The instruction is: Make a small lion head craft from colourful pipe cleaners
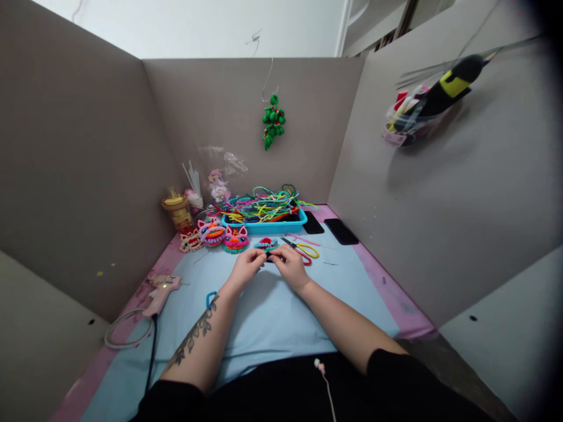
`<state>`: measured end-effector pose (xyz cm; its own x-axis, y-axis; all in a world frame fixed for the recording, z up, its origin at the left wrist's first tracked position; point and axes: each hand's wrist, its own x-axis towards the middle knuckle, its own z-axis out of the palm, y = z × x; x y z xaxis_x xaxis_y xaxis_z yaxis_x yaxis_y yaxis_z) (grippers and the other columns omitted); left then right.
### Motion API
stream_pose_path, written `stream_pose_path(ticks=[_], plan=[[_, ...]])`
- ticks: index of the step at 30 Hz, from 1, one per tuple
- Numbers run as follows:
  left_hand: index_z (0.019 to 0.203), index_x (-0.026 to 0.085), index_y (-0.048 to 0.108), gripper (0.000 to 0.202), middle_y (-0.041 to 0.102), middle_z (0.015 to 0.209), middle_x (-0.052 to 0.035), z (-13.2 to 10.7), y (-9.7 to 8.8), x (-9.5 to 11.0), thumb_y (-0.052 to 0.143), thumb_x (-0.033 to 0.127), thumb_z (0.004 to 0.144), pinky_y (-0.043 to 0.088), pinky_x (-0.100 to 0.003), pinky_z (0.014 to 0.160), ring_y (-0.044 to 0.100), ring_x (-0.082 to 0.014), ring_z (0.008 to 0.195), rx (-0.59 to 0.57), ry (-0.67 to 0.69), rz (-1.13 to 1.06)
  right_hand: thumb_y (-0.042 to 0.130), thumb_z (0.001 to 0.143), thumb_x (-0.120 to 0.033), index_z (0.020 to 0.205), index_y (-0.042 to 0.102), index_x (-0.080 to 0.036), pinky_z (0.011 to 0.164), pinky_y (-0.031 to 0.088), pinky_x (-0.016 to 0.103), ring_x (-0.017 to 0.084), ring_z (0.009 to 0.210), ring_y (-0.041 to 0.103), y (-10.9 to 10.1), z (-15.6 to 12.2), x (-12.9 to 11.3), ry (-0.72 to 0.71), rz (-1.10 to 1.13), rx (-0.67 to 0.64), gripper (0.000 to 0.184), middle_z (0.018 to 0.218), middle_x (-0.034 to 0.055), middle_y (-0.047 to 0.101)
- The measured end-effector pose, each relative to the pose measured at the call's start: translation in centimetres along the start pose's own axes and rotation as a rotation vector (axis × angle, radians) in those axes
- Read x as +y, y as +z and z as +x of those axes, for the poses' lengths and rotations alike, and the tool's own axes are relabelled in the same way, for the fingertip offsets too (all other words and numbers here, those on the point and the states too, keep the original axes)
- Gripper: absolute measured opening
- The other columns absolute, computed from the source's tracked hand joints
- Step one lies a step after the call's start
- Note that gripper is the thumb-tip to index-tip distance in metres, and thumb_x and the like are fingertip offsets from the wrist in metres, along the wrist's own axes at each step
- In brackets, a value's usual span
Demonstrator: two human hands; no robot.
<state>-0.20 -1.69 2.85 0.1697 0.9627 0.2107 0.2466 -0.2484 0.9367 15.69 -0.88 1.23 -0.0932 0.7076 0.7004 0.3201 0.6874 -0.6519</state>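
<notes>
My left hand (248,266) and my right hand (288,265) meet over the middle of the blue cloth, fingertips pinched together. Between them is a small black piece (268,255), too small to name for certain. Just beyond the fingers lies a teal and red fuzzy pipe-cleaner figure (265,242), partly hidden by the hands. Scissors (310,251) with one yellow and one red handle lie beside my right hand. To the left of my hands, several finished-looking pipe-cleaner animal heads (236,238) stand in a row.
A blue tray (264,227) heaped with colourful pipe cleaners (268,204) stands at the back. Two black phones (341,231) lie right of it. A pink glue gun (162,295) with its cable rests at left. Grey panels (246,94) enclose the table; a cup of tools (416,120) hangs right.
</notes>
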Motion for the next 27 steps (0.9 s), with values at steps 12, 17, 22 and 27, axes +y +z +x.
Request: stream_pose_path(ticks=[12, 17, 22, 27], plan=[[0.082, 0.017, 0.064, 0.017, 0.062, 0.079, -0.0040, -0.1, -0.4, -0.3, 0.049, 0.024, 0.084, 0.041, -0.023, 0.067, 0.055, -0.0139, 0.074, 0.098, 0.327, 0.519, 0.058, 0.077, -0.022, 0.085, 0.065, -0.018, 0.060, 0.045, 0.025, 0.015, 0.073, 0.056, -1.0, 0.7, 0.3, 0.070, 0.001, -0.070, 0.012, 0.084, 0.0055, 0.059], [0.084, 0.017, 0.064, 0.016, 0.062, 0.080, -0.0039, -0.1, -0.2, -0.6, 0.049, 0.024, 0.085, 0.042, -0.023, 0.066, 0.055, -0.0133, 0.072, 0.119, 0.342, 0.523, 0.060, 0.074, -0.028, 0.077, 0.063, -0.017, 0.059, 0.045, 0.025, 0.014, 0.070, 0.055, 0.0, 0.5, 1.2, 0.201, 0.070, -0.166, 0.012, 0.076, 0.0027, 0.060], [0.088, 0.016, 0.066, 0.017, 0.064, 0.081, -0.0050, 0.2, -0.3, -1.1, 0.053, 0.025, 0.084, 0.045, -0.024, 0.068, 0.057, -0.0137, 0.073, 0.117, 0.343, 0.475, 0.057, 0.075, -0.028, 0.067, 0.060, -0.016, 0.056, 0.042, 0.023, 0.013, 0.066, 0.053, 0.1, 0.5, 1.0, 0.261, 0.085, -0.139, 0.014, 0.068, 0.0011, 0.057], [0.090, 0.017, 0.068, 0.016, 0.067, 0.083, -0.0057, 0.2, -0.2, -1.4, 0.056, 0.023, 0.082, 0.047, -0.026, 0.071, 0.060, -0.0152, 0.075, 0.117, 0.357, 0.477, 0.056, 0.075, -0.025, 0.064, 0.060, -0.017, 0.057, 0.041, 0.024, 0.013, 0.064, 0.051, -0.2, 0.5, 0.6, 0.159, -0.002, -0.165, 0.014, 0.066, 0.0011, 0.055]])
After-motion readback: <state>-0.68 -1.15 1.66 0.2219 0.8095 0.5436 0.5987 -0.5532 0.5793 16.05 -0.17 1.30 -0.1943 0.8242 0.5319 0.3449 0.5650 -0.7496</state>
